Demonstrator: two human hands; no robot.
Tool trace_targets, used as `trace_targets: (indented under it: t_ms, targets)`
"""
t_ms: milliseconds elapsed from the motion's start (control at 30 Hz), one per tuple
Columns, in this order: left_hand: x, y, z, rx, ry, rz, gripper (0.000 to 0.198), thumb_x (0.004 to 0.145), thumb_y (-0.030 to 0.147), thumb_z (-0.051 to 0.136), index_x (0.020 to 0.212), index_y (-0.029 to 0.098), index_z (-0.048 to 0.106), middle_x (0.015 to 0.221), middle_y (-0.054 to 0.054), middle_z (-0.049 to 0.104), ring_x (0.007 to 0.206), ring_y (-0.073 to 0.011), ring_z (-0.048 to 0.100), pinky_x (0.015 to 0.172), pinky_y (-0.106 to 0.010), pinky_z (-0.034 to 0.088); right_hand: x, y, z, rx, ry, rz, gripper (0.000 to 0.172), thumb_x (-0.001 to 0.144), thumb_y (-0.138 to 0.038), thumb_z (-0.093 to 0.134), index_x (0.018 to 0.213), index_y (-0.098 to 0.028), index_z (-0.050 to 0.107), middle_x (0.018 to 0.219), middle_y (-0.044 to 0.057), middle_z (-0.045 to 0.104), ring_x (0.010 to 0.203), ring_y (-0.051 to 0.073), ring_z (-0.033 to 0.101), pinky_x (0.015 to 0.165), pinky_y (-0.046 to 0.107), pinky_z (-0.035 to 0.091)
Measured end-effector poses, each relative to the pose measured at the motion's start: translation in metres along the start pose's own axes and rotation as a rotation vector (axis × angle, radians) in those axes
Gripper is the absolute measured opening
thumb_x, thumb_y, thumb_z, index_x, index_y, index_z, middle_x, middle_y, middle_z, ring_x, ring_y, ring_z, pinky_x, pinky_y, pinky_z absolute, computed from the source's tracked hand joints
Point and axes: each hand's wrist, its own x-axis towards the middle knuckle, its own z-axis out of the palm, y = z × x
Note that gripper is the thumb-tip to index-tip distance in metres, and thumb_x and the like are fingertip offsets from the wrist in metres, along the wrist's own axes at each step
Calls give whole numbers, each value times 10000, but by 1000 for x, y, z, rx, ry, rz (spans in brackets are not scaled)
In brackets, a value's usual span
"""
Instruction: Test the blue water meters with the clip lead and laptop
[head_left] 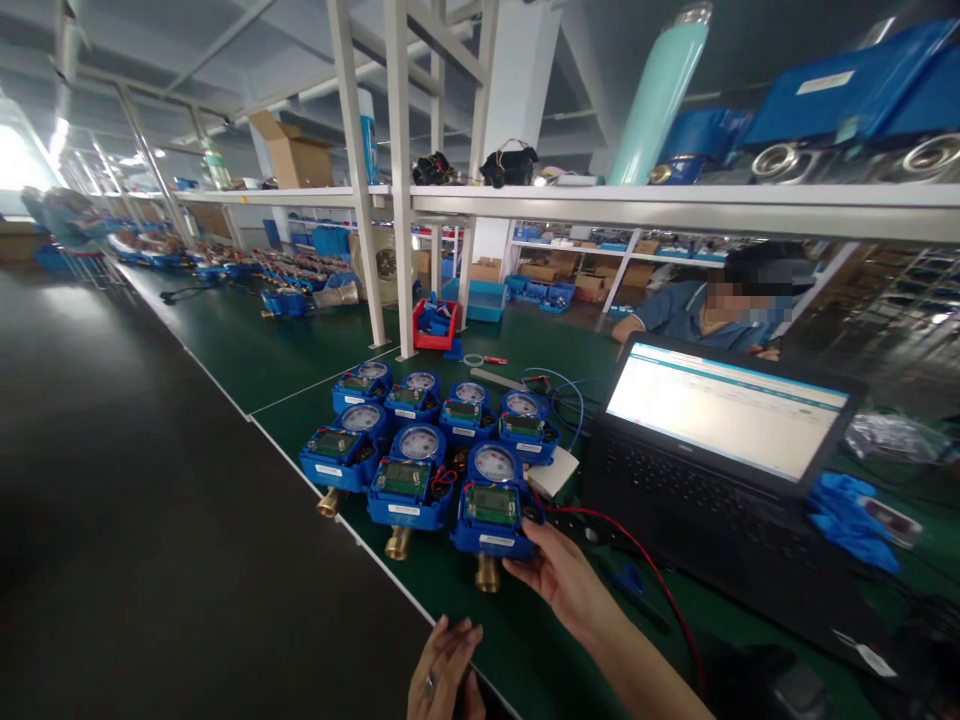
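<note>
My right hand (566, 580) grips the lower right corner of a blue water meter (493, 500), thumb on top and fingers beneath. The meter has a round dial, a green circuit board with a display, and a brass pipe end (487, 574) pointing toward me. My left hand (444, 668), a ring on one finger, rests by the table's front edge, fingers loosely bent and nothing seen in it. Two similar meters, one in the middle (409, 485) and one at the left (341, 450), stand beside the held one. Several more, including this meter (525, 425), form a row behind.
A black laptop (697, 510) with a lit screen stands to the right; a red cable (637, 545) curves before it. A red bin (435, 325) sits by the white posts (397, 180). Overhead runs a shelf (675, 208) bearing a mint-green flask (660, 95). Another person (690, 305) sits opposite.
</note>
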Motion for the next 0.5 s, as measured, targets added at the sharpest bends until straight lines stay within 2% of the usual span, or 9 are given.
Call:
trace_targets:
  t_ms: [167, 367, 500]
  targets:
    - [1, 0, -2, 26, -27, 2, 467, 815, -56, 409, 1187, 187, 553, 947, -47, 753, 998, -160, 680, 922, -374, 578, 10, 11, 14, 68, 46, -13, 475, 567, -396, 892, 910, -166, 657, 872, 26, 721, 773, 172, 686, 695, 271, 597]
    - [0, 0, -1, 1, -15, 25, 517, 797, -79, 400, 1205, 202, 546, 955, -35, 751, 999, -153, 681, 930, -375, 577, 7, 12, 19, 97, 126, -25, 438, 545, -376, 877, 847, -166, 640, 784, 25, 702, 711, 169, 670, 638, 261, 581]
    - [2, -6, -2, 27, -16, 38, 537, 796, -75, 411, 1220, 220, 557, 968, -31, 748, 983, -162, 690, 911, -368, 587, 6, 11, 23, 122, 133, -25, 440, 537, -376, 874, 839, -175, 624, 772, 14, 694, 691, 155, 656, 630, 257, 570]
